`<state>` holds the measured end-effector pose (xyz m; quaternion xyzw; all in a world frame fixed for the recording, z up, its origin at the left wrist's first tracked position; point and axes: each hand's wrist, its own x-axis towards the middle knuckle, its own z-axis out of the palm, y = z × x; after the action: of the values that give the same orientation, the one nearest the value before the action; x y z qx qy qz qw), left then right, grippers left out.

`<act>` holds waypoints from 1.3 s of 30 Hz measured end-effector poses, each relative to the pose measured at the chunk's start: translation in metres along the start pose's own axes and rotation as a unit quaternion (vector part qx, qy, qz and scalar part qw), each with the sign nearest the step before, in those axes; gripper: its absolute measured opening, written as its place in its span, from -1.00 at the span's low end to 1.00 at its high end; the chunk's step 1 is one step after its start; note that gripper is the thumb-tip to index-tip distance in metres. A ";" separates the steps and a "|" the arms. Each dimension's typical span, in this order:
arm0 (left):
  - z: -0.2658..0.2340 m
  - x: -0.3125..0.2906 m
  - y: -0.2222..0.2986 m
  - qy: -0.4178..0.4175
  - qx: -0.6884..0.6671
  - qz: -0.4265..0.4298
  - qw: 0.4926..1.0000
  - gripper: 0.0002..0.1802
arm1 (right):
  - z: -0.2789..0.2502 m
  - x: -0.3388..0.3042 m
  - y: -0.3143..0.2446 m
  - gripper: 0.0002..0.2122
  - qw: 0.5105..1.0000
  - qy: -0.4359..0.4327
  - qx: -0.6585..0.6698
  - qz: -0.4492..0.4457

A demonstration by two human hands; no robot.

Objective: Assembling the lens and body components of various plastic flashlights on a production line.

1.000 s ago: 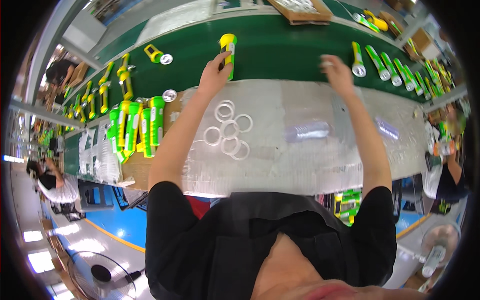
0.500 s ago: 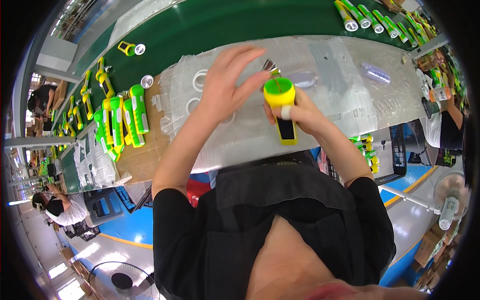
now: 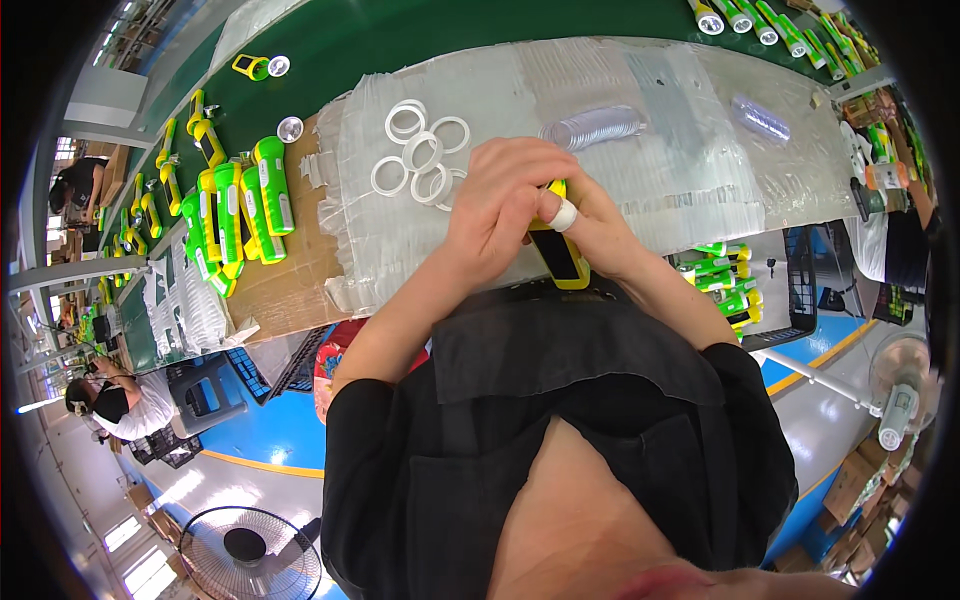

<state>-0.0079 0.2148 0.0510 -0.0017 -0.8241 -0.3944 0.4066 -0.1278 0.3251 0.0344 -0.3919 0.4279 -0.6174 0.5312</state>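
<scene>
Well, my right grip was clamped round the yellow flashlight, its thumb with the white wrap lying across just above the dark panel. My left grip curled over the upper end, at eleven o'clock from the panel; fingers hid the contact, so I couldn't tell if it was shut tight. Flashlight was between both grips, at the tabletop's near edge, tail end to six o'clock.

Handling, my judgement: light, stiff plastic body, probably a bit slick on the smooth panel. Best hold was around the barrel, thumb on the yellow casing, with no hard press on the panel. Head end likely the delicate part; light cupping suited it, no squeezing or twisting off-axis. Couldn't see inside it.

Around it: white rings at ten o'clock, thin, easily scattered; clear disc stack between twelve and one, likely slippery and easily scratched; green-yellow flashlights bunched at nine.
</scene>
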 end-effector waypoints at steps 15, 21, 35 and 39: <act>0.036 0.000 -0.093 -0.093 0.241 -0.143 0.955 -0.39 | -0.044 -0.031 -0.018 -0.54 0.983 0.177 0.049 -0.006; 0.024 0.007 -0.068 -0.034 0.089 -0.181 0.979 -0.45 | -0.039 -0.026 -0.022 -0.53 0.988 0.146 0.044 0.013; -0.001 -0.009 -0.001 -0.025 0.020 -0.049 0.998 -0.64 | -0.006 -0.002 -0.017 -0.59 0.999 0.001 0.018 0.038; 0.002 -0.020 -0.011 0.009 -0.001 -0.070 0.998 -0.65 | 0.007 -0.001 -0.011 -0.58 0.996 0.003 0.056 0.074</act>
<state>0.0010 0.2155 0.0297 0.0589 -0.8184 -0.4224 0.3851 -0.1241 0.3258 0.0467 -0.3269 0.4218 -0.6006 0.5954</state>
